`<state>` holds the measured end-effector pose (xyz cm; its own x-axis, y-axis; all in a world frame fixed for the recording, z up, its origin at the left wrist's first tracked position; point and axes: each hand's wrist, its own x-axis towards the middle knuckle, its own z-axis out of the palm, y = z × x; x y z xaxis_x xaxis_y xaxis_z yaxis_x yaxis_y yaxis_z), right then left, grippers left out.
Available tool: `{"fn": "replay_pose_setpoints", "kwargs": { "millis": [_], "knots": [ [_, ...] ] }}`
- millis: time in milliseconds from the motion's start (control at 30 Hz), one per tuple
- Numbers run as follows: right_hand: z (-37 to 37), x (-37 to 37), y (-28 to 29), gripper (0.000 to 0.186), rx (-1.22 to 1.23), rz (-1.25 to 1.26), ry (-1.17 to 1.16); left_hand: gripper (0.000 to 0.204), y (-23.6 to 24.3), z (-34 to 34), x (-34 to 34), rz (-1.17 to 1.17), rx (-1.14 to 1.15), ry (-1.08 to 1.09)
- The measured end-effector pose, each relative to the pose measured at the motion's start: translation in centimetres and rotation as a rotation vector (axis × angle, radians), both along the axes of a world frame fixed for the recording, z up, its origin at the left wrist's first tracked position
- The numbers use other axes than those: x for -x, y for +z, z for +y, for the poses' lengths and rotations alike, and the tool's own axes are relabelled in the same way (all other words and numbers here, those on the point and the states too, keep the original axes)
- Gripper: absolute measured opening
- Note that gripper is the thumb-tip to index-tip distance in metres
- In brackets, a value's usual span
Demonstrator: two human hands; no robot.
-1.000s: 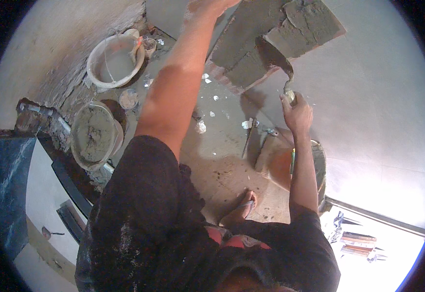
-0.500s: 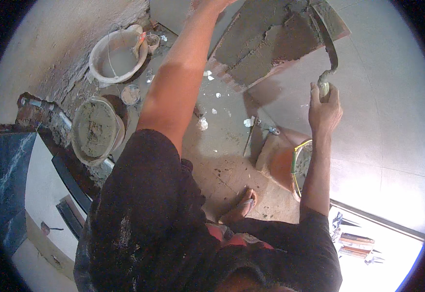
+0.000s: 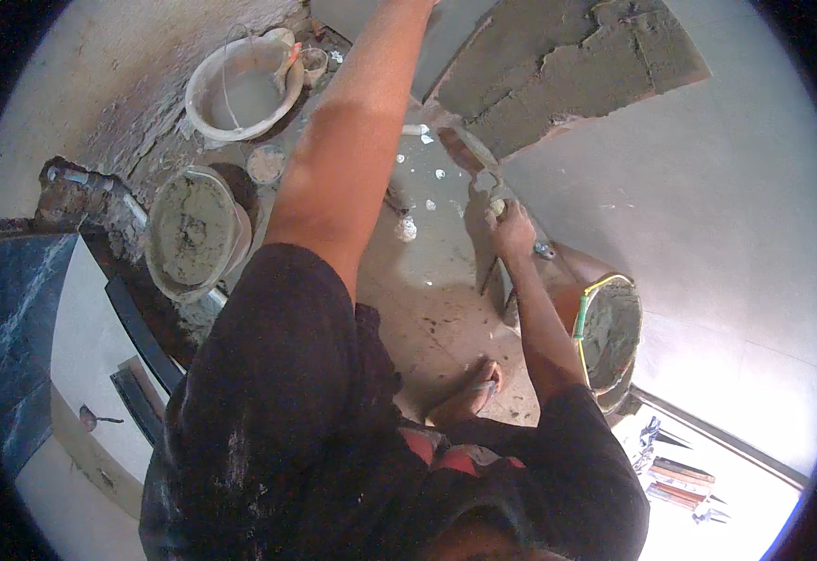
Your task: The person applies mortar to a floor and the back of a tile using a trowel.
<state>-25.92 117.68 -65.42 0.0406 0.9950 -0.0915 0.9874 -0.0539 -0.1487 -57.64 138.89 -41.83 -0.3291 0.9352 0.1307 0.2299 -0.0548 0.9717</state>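
My right hand is closed round the pale handle of a trowel. Its mortar-smeared blade points up and left, beside the lower left corner of a tile. Grey mortar with ridges and a crack-like groove coats that tile. My left forearm reaches up to the top edge, where the picture cuts off the hand. To the right of my right forearm stands a bucket of mortar with a yellow and green rim or handle.
On the left stand a pale bucket of cloudy water with a brush in it, and a tub of mortar. A small round container sits between them. White scraps litter the floor. Large pale tiles lie on the right.
My right hand has swung left and inward with the trowel, from above the pale tiles to beside the coated tile's corner. My left arm has stayed nearly in place. The view has shifted slightly.
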Motion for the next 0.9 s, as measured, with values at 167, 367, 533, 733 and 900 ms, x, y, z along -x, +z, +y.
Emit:
{"fn": "replay_pose_setpoints", "kwargs": {
  "millis": [167,367,533,733,900],
  "knots": [
    [0.8,0.9,-3.5,0.047,0.083,0.002,-0.02,0.049,-0.9,1.8,1.1,0.143,0.027,0.131],
    [1.5,0.2,-4.0,0.049,0.161,-0.046,-0.064,0.048,-0.4,0.8,0.4,-0.012,0.088,-0.043],
    [2.4,-0.1,-2.6,0.048,0.162,-0.049,-0.066,0.046,-0.6,0.7,0.6,-0.054,0.055,-0.015],
    [2.2,-2.1,-0.2,0.047,0.06,-0.019,-0.028,0.048,0.9,-0.6,0.0,0.008,0.109,0.011],
    [1.2,-2.2,3.3,0.047,-0.106,0.037,-0.022,0.051,1.2,-1.3,-0.1,-0.003,0.104,0.018]
  ]
}}
